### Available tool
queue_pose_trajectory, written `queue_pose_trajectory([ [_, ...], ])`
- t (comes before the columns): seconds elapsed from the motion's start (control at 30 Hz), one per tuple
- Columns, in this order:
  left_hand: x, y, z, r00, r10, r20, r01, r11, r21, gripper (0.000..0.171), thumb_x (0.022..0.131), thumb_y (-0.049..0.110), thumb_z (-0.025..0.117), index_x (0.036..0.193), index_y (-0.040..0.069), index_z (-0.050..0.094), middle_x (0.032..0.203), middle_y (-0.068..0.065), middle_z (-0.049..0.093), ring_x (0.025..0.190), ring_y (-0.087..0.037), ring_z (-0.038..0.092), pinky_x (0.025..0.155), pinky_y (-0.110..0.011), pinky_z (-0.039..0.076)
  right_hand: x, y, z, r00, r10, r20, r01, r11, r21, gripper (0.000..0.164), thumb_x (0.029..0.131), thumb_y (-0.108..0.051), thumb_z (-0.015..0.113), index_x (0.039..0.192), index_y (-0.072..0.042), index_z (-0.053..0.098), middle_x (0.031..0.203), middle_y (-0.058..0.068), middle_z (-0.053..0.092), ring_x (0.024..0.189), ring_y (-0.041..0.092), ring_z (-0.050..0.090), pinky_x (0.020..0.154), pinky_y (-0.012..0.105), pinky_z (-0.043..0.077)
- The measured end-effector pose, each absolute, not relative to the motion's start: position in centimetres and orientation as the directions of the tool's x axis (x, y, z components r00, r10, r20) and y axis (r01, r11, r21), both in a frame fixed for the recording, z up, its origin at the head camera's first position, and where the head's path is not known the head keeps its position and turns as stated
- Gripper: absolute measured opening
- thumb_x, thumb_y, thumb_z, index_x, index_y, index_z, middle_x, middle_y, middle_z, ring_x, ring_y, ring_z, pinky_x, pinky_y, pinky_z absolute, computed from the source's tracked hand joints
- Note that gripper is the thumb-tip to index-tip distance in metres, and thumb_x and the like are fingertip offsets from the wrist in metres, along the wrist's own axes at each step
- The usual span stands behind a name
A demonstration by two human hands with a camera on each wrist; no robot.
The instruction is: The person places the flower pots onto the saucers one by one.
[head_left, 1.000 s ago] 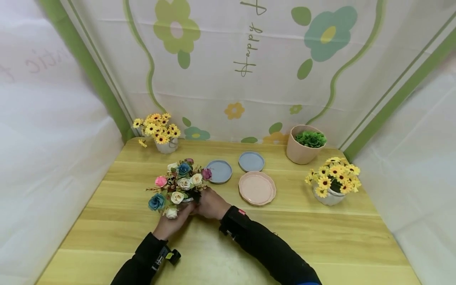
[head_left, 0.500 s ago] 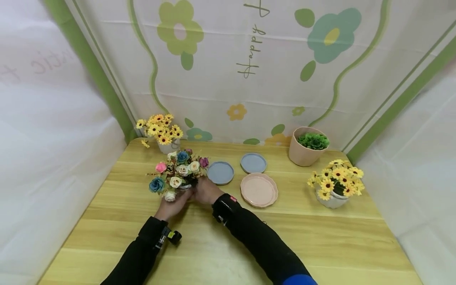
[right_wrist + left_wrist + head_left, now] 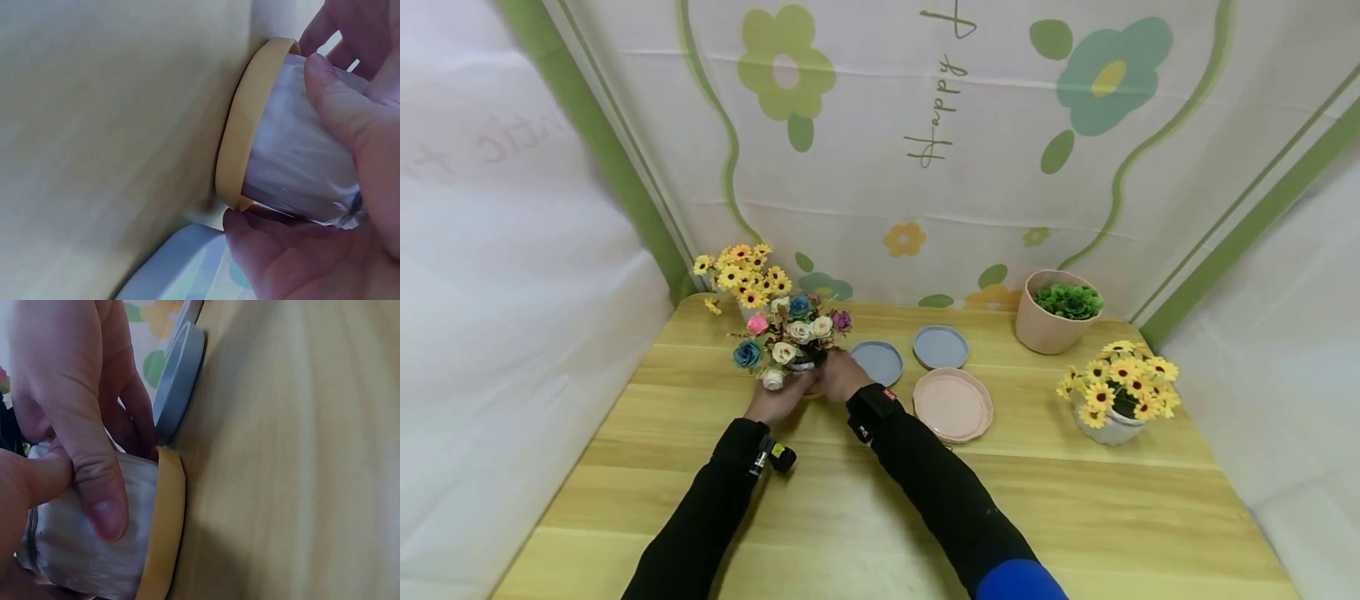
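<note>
Both hands grip a whitish flowerpot (image 3: 294, 150) of artificial roses (image 3: 799, 332) in blue, cream, pink and purple. The pot stands in a yellow saucer (image 3: 164, 531), low against the wooden table. My left hand (image 3: 778, 402) holds the pot's near left side. My right hand (image 3: 844, 377) holds the right side, its thumb (image 3: 106, 512) along the pot wall and its fingers (image 3: 256, 244) reaching down to the saucer's rim. Foliage and hands hide most of the pot in the head view. A blue-grey saucer (image 3: 877, 364) lies just right of my right hand.
Behind the roses stands a pot of yellow daisies (image 3: 751, 282). Another blue-grey saucer (image 3: 941, 347) and a pink saucer (image 3: 952, 406) lie mid-table. At right are a pink pot with greenery (image 3: 1045, 323) and a second daisy pot (image 3: 1111, 427). Fabric walls surround the table.
Both hands have moved toward the back of the table with the rose pot, which now overlaps the rear daisies in the head view. The head view has shifted slightly.
</note>
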State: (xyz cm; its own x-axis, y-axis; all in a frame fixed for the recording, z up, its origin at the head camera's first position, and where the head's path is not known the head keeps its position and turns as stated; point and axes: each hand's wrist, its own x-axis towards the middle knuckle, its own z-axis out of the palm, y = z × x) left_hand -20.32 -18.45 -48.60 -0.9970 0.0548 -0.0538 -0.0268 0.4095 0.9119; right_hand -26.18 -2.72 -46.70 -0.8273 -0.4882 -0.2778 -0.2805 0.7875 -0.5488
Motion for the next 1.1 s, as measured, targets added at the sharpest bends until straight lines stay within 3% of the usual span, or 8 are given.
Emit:
queue_pose_trajectory([
  [0.13, -21.7, -17.9, -48.8, -0.997, 0.056, -0.048, -0.021, 0.407, 0.913, 0.06, 0.109, 0.025, 0.057, 0.162, 0.005, 0.037, 0.165, -0.021, 0.041, 0.156, -0.04, 0.036, 0.13, -0.054, 0.034, -27.3, -2.5, -46.8, -0.839, -0.459, -0.291, -0.266, 0.813, -0.518, 0.056, 0.108, -0.028, 0.062, 0.153, 0.003, 0.05, 0.163, 0.022, 0.044, 0.135, 0.037, 0.058, 0.096, 0.039, 0.05],
  [0.27, -23.0, -17.3, -48.8, -0.997, 0.064, -0.037, -0.007, 0.415, 0.91, 0.06, 0.109, 0.022, 0.057, 0.162, 0.004, 0.036, 0.166, -0.021, 0.04, 0.156, -0.04, 0.036, 0.13, -0.053, 0.034, -28.2, -2.1, -46.6, -0.85, -0.431, -0.304, -0.23, 0.822, -0.521, 0.052, 0.109, -0.026, 0.06, 0.153, 0.002, 0.05, 0.163, 0.022, 0.045, 0.136, 0.036, 0.057, 0.097, 0.041, 0.05],
  [0.4, -24.3, -16.7, -48.9, -0.993, 0.108, -0.046, 0.004, 0.421, 0.907, 0.062, 0.11, 0.024, 0.054, 0.165, 0.006, 0.032, 0.169, -0.019, 0.036, 0.158, -0.04, 0.032, 0.131, -0.052, 0.033, -29.0, -1.5, -46.4, -0.856, -0.42, -0.302, -0.225, 0.828, -0.513, 0.04, 0.109, -0.022, 0.06, 0.14, 0.003, 0.062, 0.161, 0.022, 0.047, 0.136, 0.036, 0.058, 0.099, 0.038, 0.051],
  [0.47, -24.9, -16.4, -49.0, -0.991, 0.122, -0.06, -0.003, 0.42, 0.907, 0.062, 0.111, 0.025, 0.053, 0.166, 0.008, 0.029, 0.171, -0.018, 0.033, 0.16, -0.039, 0.03, 0.132, -0.051, 0.032, -29.4, -1.2, -46.3, -0.861, -0.419, -0.289, -0.244, 0.838, -0.487, 0.033, 0.109, -0.019, 0.058, 0.133, 0.003, 0.067, 0.16, 0.022, 0.049, 0.14, 0.036, 0.056, 0.109, 0.039, 0.052],
  [0.6, -26.1, -15.6, -48.9, -0.988, 0.135, -0.07, -0.005, 0.431, 0.902, 0.062, 0.111, 0.024, 0.052, 0.166, 0.006, 0.028, 0.172, -0.019, 0.031, 0.16, -0.039, 0.028, 0.133, -0.051, 0.031, -30.2, -0.6, -46.3, -0.876, -0.41, -0.256, -0.274, 0.858, -0.435, 0.032, 0.109, -0.016, 0.057, 0.132, 0.003, 0.068, 0.158, 0.022, 0.051, 0.146, 0.038, 0.05, 0.124, 0.045, 0.045],
  [0.7, -27.0, -15.0, -48.9, -0.985, 0.149, -0.085, -0.013, 0.431, 0.902, 0.061, 0.111, 0.023, 0.051, 0.166, 0.005, 0.028, 0.171, -0.02, 0.031, 0.159, -0.04, 0.03, 0.133, -0.051, 0.031, -30.9, -0.2, -46.4, -0.888, -0.385, -0.251, -0.26, 0.871, -0.417, 0.029, 0.108, -0.013, 0.057, 0.128, 0.004, 0.071, 0.158, 0.022, 0.052, 0.148, 0.038, 0.048, 0.128, 0.046, 0.04],
  [0.9, -28.6, -14.1, -48.6, -0.983, 0.146, -0.115, -0.034, 0.469, 0.883, 0.062, 0.112, 0.033, 0.051, 0.166, 0.008, 0.031, 0.171, -0.018, 0.034, 0.159, -0.039, 0.032, 0.133, -0.049, 0.032, -32.3, 0.4, -46.5, -0.906, -0.335, -0.259, -0.207, 0.883, -0.421, 0.027, 0.104, 0.002, 0.056, 0.126, 0.005, 0.07, 0.159, 0.024, 0.049, 0.145, 0.039, 0.051, 0.122, 0.045, 0.047],
  [1.1, -30.6, -13.1, -49.0, -0.984, 0.116, -0.139, -0.072, 0.453, 0.889, 0.062, 0.11, 0.034, 0.054, 0.163, 0.007, 0.036, 0.169, -0.018, 0.038, 0.157, -0.039, 0.036, 0.131, -0.051, 0.034, -33.7, 1.0, -46.9, -0.92, -0.345, -0.184, -0.273, 0.904, -0.329, 0.026, 0.105, -0.002, 0.055, 0.123, 0.006, 0.072, 0.151, 0.024, 0.057, 0.14, 0.038, 0.056, 0.122, 0.043, 0.047],
])
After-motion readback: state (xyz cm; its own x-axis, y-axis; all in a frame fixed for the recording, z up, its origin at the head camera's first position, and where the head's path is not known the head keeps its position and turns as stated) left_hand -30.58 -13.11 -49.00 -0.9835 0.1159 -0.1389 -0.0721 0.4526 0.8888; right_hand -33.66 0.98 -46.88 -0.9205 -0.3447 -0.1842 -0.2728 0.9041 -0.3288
